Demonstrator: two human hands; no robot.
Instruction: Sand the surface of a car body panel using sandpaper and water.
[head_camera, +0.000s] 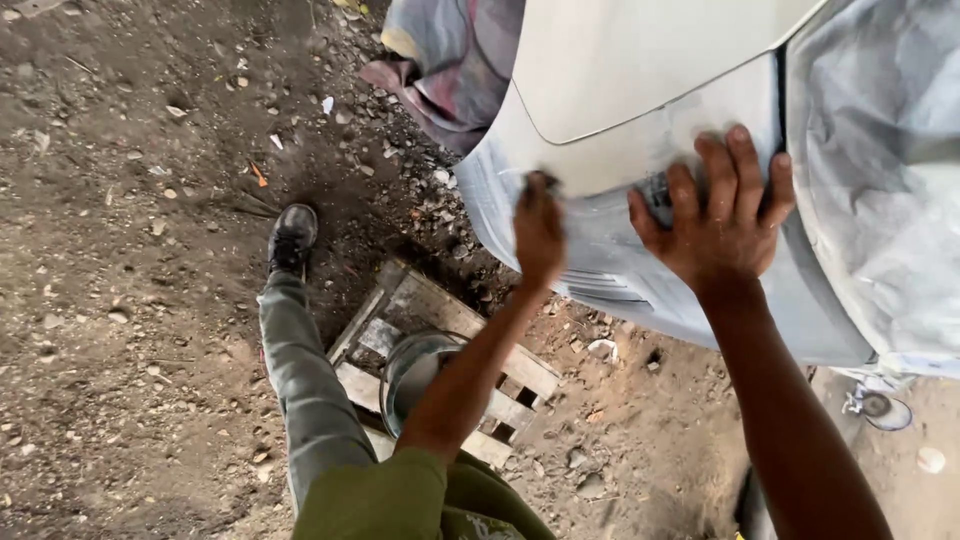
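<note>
My left hand (538, 232) is pressed against the pale grey car bumper (600, 240), its fingers closed on a small dark sanding piece (540, 183) that is mostly hidden. My right hand (722, 215) lies flat on the same bumper further right, fingers spread upward, next to a dark seam between panels. A small dark patch shows beside its thumb. The white body panel (640, 60) curves above both hands.
Below stands a metal bucket (415, 372) on a wooden pallet (440, 340). My left leg and black shoe (292, 237) stretch over stony dirt ground (130, 250). A pinkish grey cloth (450, 60) hangs at the top. A small round white thing (878, 408) lies at the right.
</note>
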